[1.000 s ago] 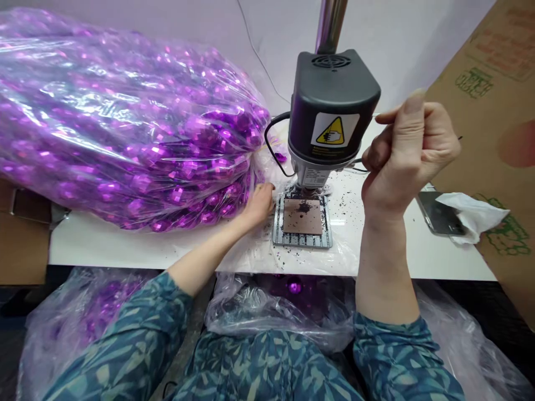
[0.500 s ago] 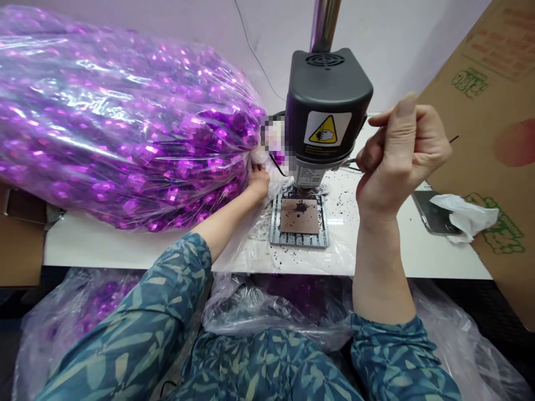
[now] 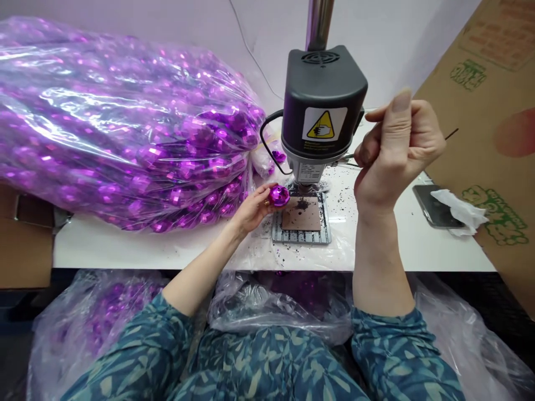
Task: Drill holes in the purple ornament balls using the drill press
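My left hand pinches a shiny purple faceted ball, with small dark holes showing in it, at the left edge of the drill press base. Above the base stands the dark grey drill press head, with a yellow hand-warning sticker. A brown square board with a small hole and dark shavings lies on the base under the chuck. My right hand is raised to the right of the head, its fingers curled round the press's lever, most of which they hide.
A big clear bag of purple balls fills the table's left side. Behind the ball in my hand, another purple ball lies by the bag's gathered neck. To the right are a phone, crumpled tissue and a cardboard box. Plastic bags hang below the table edge.
My left hand has come from beside the bag's neck toward the drill press base, now with a purple ball in its fingers. My right hand has stayed nearly still.
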Motion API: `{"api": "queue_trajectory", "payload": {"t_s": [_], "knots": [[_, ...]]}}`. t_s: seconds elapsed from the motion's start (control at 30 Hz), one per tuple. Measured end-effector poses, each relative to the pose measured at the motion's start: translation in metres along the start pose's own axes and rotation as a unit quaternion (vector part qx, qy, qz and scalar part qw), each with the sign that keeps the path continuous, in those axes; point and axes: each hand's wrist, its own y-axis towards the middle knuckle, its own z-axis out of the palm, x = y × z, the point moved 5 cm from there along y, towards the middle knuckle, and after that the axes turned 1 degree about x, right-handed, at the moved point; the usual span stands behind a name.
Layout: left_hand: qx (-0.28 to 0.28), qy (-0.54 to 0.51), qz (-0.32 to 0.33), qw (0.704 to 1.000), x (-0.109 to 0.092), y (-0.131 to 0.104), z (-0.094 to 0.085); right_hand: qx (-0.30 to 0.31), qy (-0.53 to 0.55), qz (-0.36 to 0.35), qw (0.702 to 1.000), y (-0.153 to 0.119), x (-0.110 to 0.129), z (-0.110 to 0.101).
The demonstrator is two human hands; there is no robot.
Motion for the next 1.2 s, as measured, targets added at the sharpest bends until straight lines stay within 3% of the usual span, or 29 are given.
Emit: {"api": "queue_trajectory", "payload": {"t_s": [0.17,0.47,0.53,0.63,0.8,1.2], "knots": [[-0.011,-0.068,-0.014,0.998,0.012,-0.004,0.015,-0.002,0.002,0.004,1.000,0.000,-0.001,0.000],[-0.046,-0.137,-0.098,0.985,0.031,-0.009,0.013,0.000,-0.013,0.013,1.000,-0.002,0.000,0.000],[-0.045,-0.104,-0.080,0.990,0.035,-0.009,0.010,-0.006,-0.020,0.011,1.000,-0.002,0.002,0.000],[-0.044,0.025,0.005,0.999,0.037,-0.008,0.007,-0.007,-0.034,0.002,0.999,-0.003,0.004,0.001],[0.013,0.155,0.106,0.982,0.039,-0.001,0.017,-0.009,-0.055,0.006,0.998,-0.004,0.004,0.000],[0.009,0.187,0.113,0.976,0.050,0.017,0.020,0.001,-0.073,0.007,0.997,-0.005,0.006,0.001]]}}
